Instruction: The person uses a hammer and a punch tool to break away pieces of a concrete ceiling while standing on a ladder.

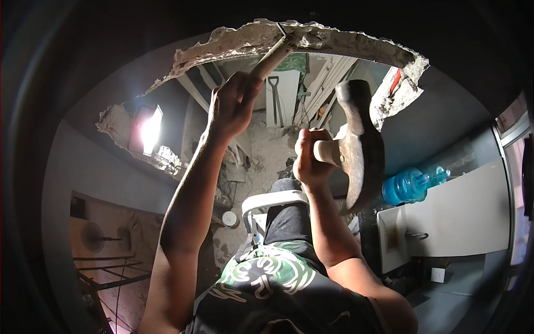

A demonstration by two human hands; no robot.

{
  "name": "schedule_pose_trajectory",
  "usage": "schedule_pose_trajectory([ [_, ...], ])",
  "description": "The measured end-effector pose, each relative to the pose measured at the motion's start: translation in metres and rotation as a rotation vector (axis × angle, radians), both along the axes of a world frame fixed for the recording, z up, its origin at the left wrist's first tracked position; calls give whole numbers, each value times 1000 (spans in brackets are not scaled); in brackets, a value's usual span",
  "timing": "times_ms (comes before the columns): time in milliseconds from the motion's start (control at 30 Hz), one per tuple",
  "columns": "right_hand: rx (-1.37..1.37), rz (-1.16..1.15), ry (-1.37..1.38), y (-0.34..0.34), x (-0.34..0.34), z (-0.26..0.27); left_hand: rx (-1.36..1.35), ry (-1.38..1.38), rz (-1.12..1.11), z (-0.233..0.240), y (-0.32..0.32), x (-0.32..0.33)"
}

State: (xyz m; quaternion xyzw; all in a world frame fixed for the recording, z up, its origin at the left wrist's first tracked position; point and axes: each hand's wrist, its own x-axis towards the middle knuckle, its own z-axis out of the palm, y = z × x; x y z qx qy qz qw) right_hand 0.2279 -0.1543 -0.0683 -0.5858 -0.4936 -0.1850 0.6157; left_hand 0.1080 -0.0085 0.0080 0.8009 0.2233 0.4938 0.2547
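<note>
My left hand (235, 106) is raised and grips a chisel (272, 59) by its pale, thick shank. The thin dark tip of the chisel meets the rough broken edge (238, 38) of a plaster or concrete opening overhead. Lower and to the right, my right hand (312, 160) is closed around the light-coloured handle of a claw hammer (353, 144). Its worn steel head is close to the camera, apart from the chisel. A short piece of red conduit (395, 81) shows in the broken edge at the right.
A bright lamp (151, 131) shines at the left. Below me are a white stepladder rail (273, 199) and a white bucket (230, 219). A shovel (274, 100) stands near wooden planks (325, 85). At right are a blue water jug (402, 188) and a sink (386, 254).
</note>
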Motion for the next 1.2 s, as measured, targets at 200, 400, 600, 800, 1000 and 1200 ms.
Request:
schedule_pose_trajectory([
  [200,72,118,58,13,2,-1,-30,-15,-10,6,-4,-1],
  [400,50,-357,-566,58,28,-33,13,32,50,10,-7,1],
  [600,229,118,41,20,0,2,-43,-25,7,1,-2,3],
  [800,-47,-97,-253,54,12,-18,-87,-56,51,4,-10,-1],
  [1000,304,295,154,23,-12,-1,23,44,89,9,-9,-5],
  [1200,518,480,155,27,-15,4,182,24,40,13,3,-11],
])
